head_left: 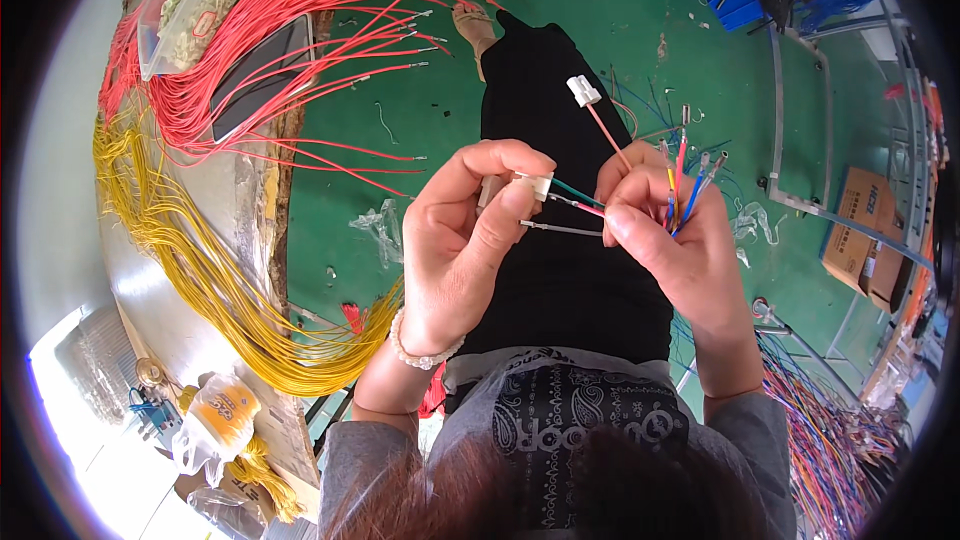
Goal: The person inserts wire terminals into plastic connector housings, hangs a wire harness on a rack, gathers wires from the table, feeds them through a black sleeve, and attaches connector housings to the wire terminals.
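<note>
Between the thumb and fingers of my left hand (465,225) is a small white connector housing (536,186). A green wire (575,194) runs from it toward the other hand. My right hand (672,230) pinches a bunch of wires with bare metal terminals on their ends. A pink wire (590,208) points its terminal at the housing; whether the tip is inside I cannot tell. Just below, a grey wire (565,229) ends free. Blue wires (692,198) and others stick up past my right fingers. A second white connector (583,91) stands out on a pale pink wire above that hand.
On the bench (150,270) at left lie bundles of red wires (290,30) and yellow wires (220,280), a dark tablet (262,80) and a clear bin (190,10) of white connectors. Mixed wires (830,430) hang at lower right, near a cardboard box (865,230) and metal racks.
</note>
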Action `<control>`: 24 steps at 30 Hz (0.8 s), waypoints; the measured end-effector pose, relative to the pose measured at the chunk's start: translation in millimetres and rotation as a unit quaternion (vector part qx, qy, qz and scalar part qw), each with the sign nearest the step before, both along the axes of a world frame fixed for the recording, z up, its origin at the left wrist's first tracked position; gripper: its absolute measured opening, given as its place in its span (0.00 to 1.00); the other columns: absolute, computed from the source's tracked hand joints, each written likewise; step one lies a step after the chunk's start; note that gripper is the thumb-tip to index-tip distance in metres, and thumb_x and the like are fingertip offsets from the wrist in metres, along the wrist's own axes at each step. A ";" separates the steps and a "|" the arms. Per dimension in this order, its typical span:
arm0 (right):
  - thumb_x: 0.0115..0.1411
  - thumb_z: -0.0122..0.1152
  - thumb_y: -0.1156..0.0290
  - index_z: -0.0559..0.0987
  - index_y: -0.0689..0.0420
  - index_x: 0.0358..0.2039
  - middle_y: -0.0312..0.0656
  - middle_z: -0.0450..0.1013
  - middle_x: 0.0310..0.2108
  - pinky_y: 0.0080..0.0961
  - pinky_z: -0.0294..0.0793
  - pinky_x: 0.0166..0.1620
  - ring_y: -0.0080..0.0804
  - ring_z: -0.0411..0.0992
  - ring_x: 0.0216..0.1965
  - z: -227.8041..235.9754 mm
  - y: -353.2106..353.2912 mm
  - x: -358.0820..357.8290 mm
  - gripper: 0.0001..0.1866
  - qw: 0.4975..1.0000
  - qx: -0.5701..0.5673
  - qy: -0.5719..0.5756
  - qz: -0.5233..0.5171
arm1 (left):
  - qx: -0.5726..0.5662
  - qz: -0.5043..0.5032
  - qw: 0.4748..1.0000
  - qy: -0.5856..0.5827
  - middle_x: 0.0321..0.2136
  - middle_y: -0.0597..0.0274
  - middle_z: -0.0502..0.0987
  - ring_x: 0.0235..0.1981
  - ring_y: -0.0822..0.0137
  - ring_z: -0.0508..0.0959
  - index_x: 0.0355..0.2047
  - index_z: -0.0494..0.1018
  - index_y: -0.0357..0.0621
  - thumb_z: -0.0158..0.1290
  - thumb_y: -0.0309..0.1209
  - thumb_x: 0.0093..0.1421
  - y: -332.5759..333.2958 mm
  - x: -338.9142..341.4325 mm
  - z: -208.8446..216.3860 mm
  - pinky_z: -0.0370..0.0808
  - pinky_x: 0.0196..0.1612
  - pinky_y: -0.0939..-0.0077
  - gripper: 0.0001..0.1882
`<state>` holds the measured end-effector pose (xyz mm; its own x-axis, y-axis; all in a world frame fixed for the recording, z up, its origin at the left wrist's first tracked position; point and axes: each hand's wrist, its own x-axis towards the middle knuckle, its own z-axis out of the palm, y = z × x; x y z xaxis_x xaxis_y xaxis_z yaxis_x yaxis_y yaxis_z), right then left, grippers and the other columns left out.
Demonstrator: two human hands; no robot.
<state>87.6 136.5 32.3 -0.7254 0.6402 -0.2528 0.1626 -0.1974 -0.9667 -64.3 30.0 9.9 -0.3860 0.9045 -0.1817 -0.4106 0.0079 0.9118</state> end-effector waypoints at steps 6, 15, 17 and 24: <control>0.55 0.57 0.68 0.71 0.61 0.20 0.40 0.67 0.30 0.14 0.59 0.29 0.17 0.62 0.25 -1.9 0.8 1.5 0.12 1.000 -0.013 0.009 0.001 | 0.020 0.005 1.000 0.009 0.28 0.72 0.65 0.26 0.83 0.61 0.43 0.70 0.36 0.48 0.23 0.63 -0.2 2.9 -0.6 0.60 0.30 0.90 0.09; 0.55 0.57 0.68 0.72 0.61 0.20 0.40 0.67 0.30 0.13 0.57 0.29 0.16 0.60 0.26 -0.8 0.0 2.8 0.12 1.000 -0.012 0.019 -0.016 | 0.034 0.002 0.999 0.040 0.29 0.71 0.65 0.26 0.82 0.61 0.41 0.71 0.35 0.48 0.21 0.62 -1.7 4.2 0.7 0.60 0.32 0.89 0.08; 0.55 0.57 0.68 0.72 0.61 0.21 0.40 0.67 0.30 0.13 0.57 0.29 0.15 0.60 0.26 -1.0 -0.2 3.0 0.12 1.000 0.000 0.020 -0.016 | 0.041 0.000 0.998 0.042 0.30 0.71 0.65 0.26 0.82 0.61 0.41 0.71 0.35 0.48 0.21 0.62 -1.9 4.1 -1.3 0.60 0.32 0.89 0.08; 0.55 0.57 0.70 0.71 0.62 0.21 0.39 0.66 0.30 0.14 0.56 0.26 0.14 0.59 0.23 1.8 -2.6 4.0 0.10 0.999 0.032 -0.006 -0.017 | 0.010 0.013 1.000 0.006 0.30 0.68 0.68 0.26 0.80 0.62 0.40 0.69 0.37 0.50 0.27 0.62 -2.7 7.9 -0.5 0.59 0.27 0.87 0.08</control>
